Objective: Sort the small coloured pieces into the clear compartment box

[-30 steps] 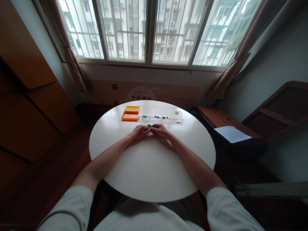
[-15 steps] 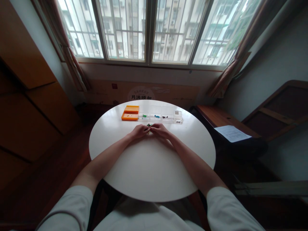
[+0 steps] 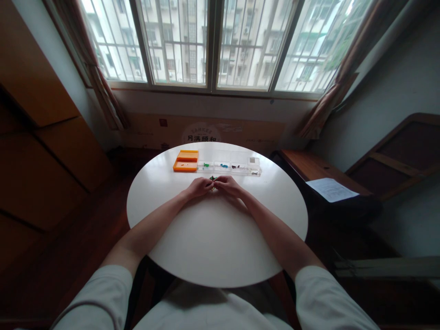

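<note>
My left hand (image 3: 199, 187) and my right hand (image 3: 228, 185) meet fingertip to fingertip on the round white table (image 3: 216, 238). Both are pinched closed around a tiny greenish piece (image 3: 213, 179) that is too small to name. Just beyond the hands lies a clear plastic compartment box (image 3: 237, 167) holding small green, blue and dark parts. An orange tray (image 3: 186, 161) adjoins its left end.
A wooden side table carrying a sheet of white paper (image 3: 330, 189) stands to the right. Wooden cabinets (image 3: 37, 137) line the left wall. A barred window (image 3: 213, 43) with curtains fills the far wall, above a printed cardboard panel (image 3: 202, 133).
</note>
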`<state>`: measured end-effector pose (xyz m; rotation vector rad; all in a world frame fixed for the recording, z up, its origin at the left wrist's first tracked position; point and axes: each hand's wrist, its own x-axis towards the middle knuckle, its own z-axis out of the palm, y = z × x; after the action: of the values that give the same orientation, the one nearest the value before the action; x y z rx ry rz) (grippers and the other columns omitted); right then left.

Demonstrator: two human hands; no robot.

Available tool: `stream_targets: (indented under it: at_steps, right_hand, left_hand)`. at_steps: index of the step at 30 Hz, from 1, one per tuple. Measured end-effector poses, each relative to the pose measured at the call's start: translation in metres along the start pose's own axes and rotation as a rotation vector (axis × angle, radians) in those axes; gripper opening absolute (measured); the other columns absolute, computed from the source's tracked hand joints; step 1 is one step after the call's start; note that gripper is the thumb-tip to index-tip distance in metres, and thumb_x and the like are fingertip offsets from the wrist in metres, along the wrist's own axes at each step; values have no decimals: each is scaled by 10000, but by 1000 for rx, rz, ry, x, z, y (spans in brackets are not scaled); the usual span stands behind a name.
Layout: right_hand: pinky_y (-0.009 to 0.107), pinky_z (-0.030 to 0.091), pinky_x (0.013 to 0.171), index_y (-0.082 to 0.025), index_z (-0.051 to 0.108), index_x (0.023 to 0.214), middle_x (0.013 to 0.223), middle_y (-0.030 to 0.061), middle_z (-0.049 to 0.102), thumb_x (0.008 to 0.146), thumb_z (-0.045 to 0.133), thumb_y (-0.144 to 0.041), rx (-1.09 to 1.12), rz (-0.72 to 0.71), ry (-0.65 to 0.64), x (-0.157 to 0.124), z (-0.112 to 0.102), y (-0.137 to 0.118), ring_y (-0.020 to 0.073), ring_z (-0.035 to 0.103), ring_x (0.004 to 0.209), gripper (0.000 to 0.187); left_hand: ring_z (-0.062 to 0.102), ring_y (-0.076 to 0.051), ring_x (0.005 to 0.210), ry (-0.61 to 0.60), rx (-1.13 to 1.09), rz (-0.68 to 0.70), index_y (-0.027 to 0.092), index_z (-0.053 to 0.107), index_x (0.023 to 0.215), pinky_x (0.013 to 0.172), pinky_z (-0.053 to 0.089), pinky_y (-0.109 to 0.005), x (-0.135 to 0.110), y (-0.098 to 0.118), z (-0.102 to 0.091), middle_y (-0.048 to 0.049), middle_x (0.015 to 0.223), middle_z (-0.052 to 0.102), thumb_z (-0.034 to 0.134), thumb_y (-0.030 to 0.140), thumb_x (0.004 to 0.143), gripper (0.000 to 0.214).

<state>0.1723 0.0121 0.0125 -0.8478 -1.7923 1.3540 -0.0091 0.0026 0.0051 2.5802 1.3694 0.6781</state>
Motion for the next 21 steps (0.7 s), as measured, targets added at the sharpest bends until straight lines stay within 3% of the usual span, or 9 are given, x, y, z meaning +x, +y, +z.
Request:
stream_targets:
  at_steps: [21]
  right_hand:
    - [227,349,531,-116,649,763,610,4,581,686,616,-363,-74,-35,-5,1,-1,2,100,478,556,260]
  left_hand:
    - [505,-122,563,1,21,22,164,674,739,524,257,-217,0,1,-1,-44,637,625,347,431,865,440]
